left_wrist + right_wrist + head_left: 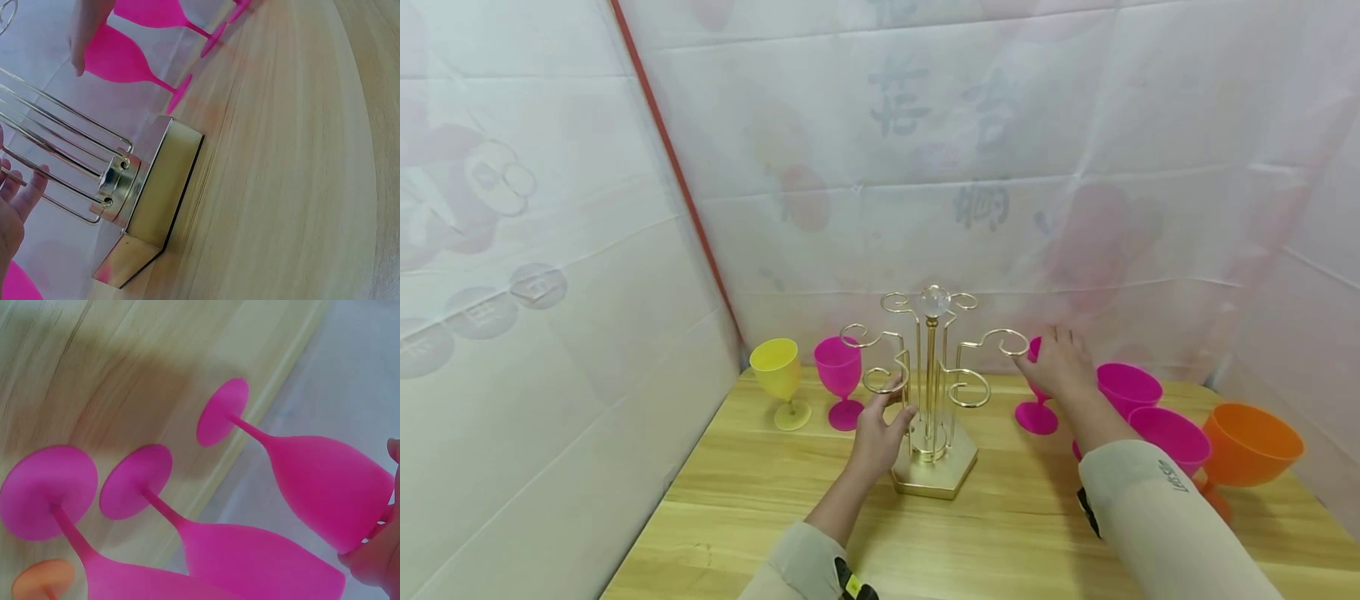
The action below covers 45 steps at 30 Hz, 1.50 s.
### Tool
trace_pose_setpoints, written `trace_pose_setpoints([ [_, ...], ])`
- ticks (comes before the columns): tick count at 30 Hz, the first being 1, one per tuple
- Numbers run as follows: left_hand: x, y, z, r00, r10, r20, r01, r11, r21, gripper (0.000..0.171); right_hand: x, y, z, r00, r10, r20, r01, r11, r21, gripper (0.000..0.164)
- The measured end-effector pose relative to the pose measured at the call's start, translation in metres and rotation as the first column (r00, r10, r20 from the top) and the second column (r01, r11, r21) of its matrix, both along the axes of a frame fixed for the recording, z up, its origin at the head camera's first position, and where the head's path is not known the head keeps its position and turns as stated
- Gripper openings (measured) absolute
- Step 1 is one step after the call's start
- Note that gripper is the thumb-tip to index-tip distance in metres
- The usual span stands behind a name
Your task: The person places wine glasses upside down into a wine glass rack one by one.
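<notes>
A gold metal cup rack (934,479) stands mid-table, with a hexagonal base, upright rods, curled arms and a clear ball on top. My left hand (880,433) holds its rods from the left; in the left wrist view, the fingers (31,190) curl about one rod. To the right of the rack, my right hand (1062,367) grips a pink goblet (1036,417) round the upper bowl. The right wrist view shows this goblet (331,487) with the hand at its rim. Whether its foot touches the table, I cannot tell.
At the back left stand a yellow goblet (777,371) and another pink goblet (838,367). Two pink goblets (1172,437) and an orange goblet (1251,446) are close beside my right forearm. White printed sheets (985,150) hang behind the wooden table (992,533).
</notes>
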<state>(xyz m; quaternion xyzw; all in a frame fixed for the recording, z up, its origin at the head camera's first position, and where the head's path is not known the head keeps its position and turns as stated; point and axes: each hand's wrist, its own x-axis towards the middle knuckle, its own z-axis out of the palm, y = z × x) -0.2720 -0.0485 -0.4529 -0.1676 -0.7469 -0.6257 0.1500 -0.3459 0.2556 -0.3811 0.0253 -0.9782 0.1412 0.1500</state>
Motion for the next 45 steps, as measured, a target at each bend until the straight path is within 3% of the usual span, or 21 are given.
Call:
trace_pose_setpoints([
  [3, 0.005, 0.003, 0.004, 1.000, 0.014, 0.027, -0.015, 1.000, 0.027, 0.058, 0.000, 0.002, 0.000, 1.000, -0.005, 0.026, 0.005, 1.000, 0.005, 0.082],
  [9, 0.027, 0.008, 0.028, 0.998, 0.047, 0.033, -0.048, 0.998, 0.030, 0.053, 0.001, 0.005, 0.000, 0.999, -0.015, 0.048, 0.014, 1.000, 0.022, 0.085],
  [11, 0.030, 0.008, 0.030, 0.998, 0.056, 0.029, -0.057, 0.998, 0.032, 0.052, 0.002, 0.004, 0.000, 0.999, -0.011, 0.048, 0.009, 1.000, 0.030, 0.083],
  [20, 0.014, 0.010, 0.000, 0.993, 0.114, 0.039, -0.116, 0.993, 0.038, 0.050, 0.002, 0.003, -0.004, 0.998, -0.016, 0.068, 0.012, 0.998, 0.058, 0.079],
  [29, 0.014, 0.014, 0.001, 0.994, 0.090, 0.061, -0.094, 0.993, 0.073, 0.048, 0.001, 0.006, -0.005, 0.996, -0.031, 0.080, 0.025, 0.997, 0.074, 0.077],
  [37, 0.013, 0.018, -0.007, 0.994, 0.068, 0.084, -0.074, 0.995, 0.061, 0.047, 0.007, 0.014, -0.010, 0.993, -0.035, 0.109, 0.022, 0.993, 0.114, 0.077],
  [45, 0.011, 0.018, -0.009, 0.994, 0.087, 0.069, -0.091, 0.995, 0.046, 0.048, 0.005, 0.014, -0.012, 0.998, 0.012, 0.059, -0.021, 0.988, 0.156, 0.073],
])
